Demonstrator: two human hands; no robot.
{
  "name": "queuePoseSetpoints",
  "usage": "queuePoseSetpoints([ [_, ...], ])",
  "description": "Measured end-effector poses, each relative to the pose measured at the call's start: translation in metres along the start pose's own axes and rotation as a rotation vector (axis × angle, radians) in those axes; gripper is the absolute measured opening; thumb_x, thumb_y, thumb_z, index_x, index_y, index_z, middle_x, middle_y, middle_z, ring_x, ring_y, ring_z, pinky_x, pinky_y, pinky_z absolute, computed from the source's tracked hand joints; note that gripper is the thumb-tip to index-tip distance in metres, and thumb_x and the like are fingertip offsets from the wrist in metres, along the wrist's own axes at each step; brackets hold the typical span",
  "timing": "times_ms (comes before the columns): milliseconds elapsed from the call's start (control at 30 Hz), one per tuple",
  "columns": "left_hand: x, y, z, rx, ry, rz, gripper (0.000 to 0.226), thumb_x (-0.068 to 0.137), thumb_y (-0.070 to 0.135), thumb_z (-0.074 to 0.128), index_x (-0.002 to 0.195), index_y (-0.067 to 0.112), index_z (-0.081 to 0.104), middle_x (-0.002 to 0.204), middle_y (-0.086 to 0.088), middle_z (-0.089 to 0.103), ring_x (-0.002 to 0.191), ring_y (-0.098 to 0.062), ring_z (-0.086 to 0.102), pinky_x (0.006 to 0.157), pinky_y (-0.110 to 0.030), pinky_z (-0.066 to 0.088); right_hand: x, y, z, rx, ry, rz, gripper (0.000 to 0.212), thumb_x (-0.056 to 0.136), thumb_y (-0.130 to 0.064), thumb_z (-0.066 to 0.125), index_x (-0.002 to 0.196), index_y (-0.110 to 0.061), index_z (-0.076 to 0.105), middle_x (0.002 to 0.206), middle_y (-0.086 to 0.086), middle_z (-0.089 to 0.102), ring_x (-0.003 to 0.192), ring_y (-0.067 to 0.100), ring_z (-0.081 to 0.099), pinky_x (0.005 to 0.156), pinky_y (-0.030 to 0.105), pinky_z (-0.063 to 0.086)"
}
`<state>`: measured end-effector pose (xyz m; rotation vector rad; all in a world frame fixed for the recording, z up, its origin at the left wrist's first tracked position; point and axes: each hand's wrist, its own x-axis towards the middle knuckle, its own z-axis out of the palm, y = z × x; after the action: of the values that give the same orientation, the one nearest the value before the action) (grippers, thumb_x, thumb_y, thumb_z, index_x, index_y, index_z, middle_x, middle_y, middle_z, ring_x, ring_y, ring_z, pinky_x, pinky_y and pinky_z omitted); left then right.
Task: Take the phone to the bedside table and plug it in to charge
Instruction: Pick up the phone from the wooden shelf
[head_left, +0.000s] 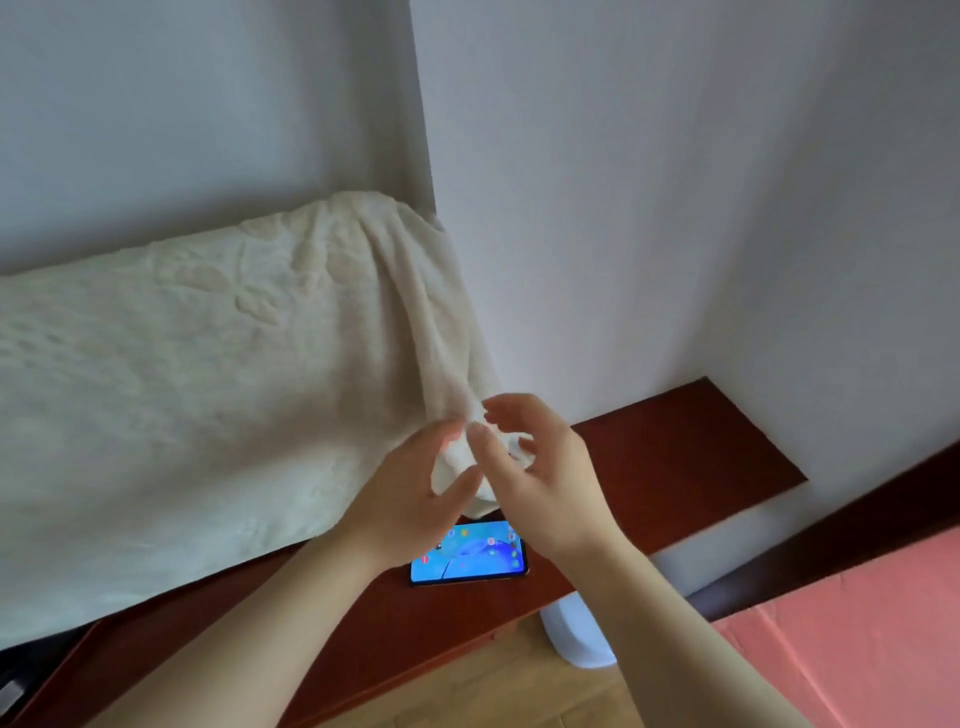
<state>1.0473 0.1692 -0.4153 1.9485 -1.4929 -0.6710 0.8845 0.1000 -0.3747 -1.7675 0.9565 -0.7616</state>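
Near the front edge of the dark red bedside table (675, 467), the phone (470, 556) lies flat, screen lit. Above it, the left hand (410, 499) and right hand (545, 462) hover with fingers spread, gripping nothing, beside a cream blanket (234, 364).

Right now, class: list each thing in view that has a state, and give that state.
phone: screen lit, face up, flat on the table, no cable visible.
cream blanket: draped, its corner hanging by the hands.
left hand: open, holding nothing.
right hand: open, fingers curled, holding nothing.
wooden table: bears the phone.
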Motion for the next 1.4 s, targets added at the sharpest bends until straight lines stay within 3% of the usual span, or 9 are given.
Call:
queuePoseSetpoints([
  [67,0.006,-0.024,0.019,0.093,-0.139,-0.044,0.045,0.092,0.058,0.054,0.135,0.048,0.045,0.120,0.038,0.058,0.111,0.019,0.056,0.090,-0.012,0.045,0.005,0.023,0.015,-0.143,-0.057,0.014,0.031,0.100,-0.042,0.066,0.128,-0.029,0.069,0.116,-0.021,0.067,0.110,-0.003,0.060,0.081,0.008,0.040],
  [167,0.012,-0.057,0.047,0.207,-0.275,-0.067,0.029,0.078,0.058,0.052,0.106,0.061,0.044,0.084,0.029,0.059,0.079,0.011,0.062,0.060,-0.009,0.041,0.011,0.053,0.037,-0.204,-0.153,0.046,0.035,0.099,-0.041,0.067,0.130,-0.027,0.067,0.115,-0.023,0.060,0.102,-0.016,0.054,0.077,0.005,0.040],
  [233,0.013,-0.079,0.064,0.266,-0.301,-0.062,0.035,0.075,0.056,0.056,0.105,0.067,0.042,0.084,0.037,0.059,0.074,0.018,0.059,0.054,-0.006,0.037,0.013,0.069,0.048,-0.250,-0.209,0.056,0.037,0.098,-0.044,0.067,0.131,-0.027,0.067,0.116,-0.021,0.060,0.098,-0.014,0.054,0.073,0.004,0.042],
  [400,0.017,-0.129,0.102,0.387,-0.333,-0.073,0.074,0.070,0.061,0.072,0.134,0.042,0.041,0.123,0.017,0.064,0.116,-0.009,0.065,0.086,-0.023,0.048,0.011,0.110,0.066,-0.358,-0.319,0.124,0.037,0.098,-0.043,0.067,0.126,-0.018,0.068,0.120,-0.002,0.072,0.109,0.015,0.065,0.090,0.035,0.058],
  [500,0.019,-0.141,0.109,0.382,-0.334,-0.030,0.086,0.071,0.059,0.077,0.145,0.039,0.039,0.139,0.015,0.058,0.131,-0.009,0.055,0.106,-0.034,0.050,0.007,0.135,0.068,-0.432,-0.387,0.180,0.042,0.094,-0.038,0.069,0.133,-0.022,0.064,0.125,-0.002,0.070,0.114,0.018,0.064,0.093,0.037,0.057],
  [733,0.013,-0.157,0.112,0.367,-0.279,0.051,0.087,0.078,0.053,0.082,0.151,0.028,0.043,0.141,0.009,0.061,0.131,-0.013,0.055,0.108,-0.029,0.044,-0.002,0.183,0.083,-0.650,-0.456,0.133,0.064,0.089,-0.028,0.075,0.146,-0.024,0.047,0.137,-0.004,0.057,0.131,0.020,0.049,0.111,0.033,0.042],
  [933,0.013,-0.158,0.111,0.374,-0.266,0.079,0.076,0.078,0.050,0.086,0.139,0.025,0.048,0.132,0.007,0.059,0.127,-0.014,0.052,0.104,-0.029,0.045,-0.011,0.208,0.091,-0.764,-0.455,0.114,0.087,0.095,-0.035,0.073,0.165,-0.023,0.023,0.170,-0.001,0.031,0.162,0.026,0.013,0.130,0.047,0.014],
  [1233,0.010,-0.147,0.104,0.510,-0.296,0.164,0.104,0.079,0.048,0.082,0.162,0.016,0.029,0.145,-0.002,0.058,0.137,-0.023,0.049,0.115,-0.035,0.042,-0.012,0.216,0.088,-0.797,-0.404,0.032,0.095,0.088,-0.049,0.080,0.163,-0.027,0.027,0.164,-0.003,0.036,0.153,0.024,0.026,0.126,0.041,0.021],
  [1400,0.019,-0.130,0.082,0.684,-0.321,0.309,0.100,0.082,0.041,0.080,0.162,0.010,0.029,0.155,-0.007,0.052,0.150,-0.025,0.039,0.121,-0.040,0.040,-0.002,0.201,0.079,-0.580,-0.382,0.106,0.098,0.077,-0.048,0.087,0.159,-0.031,0.037,0.156,-0.001,0.042,0.147,0.025,0.033,0.122,0.043,0.032],
])
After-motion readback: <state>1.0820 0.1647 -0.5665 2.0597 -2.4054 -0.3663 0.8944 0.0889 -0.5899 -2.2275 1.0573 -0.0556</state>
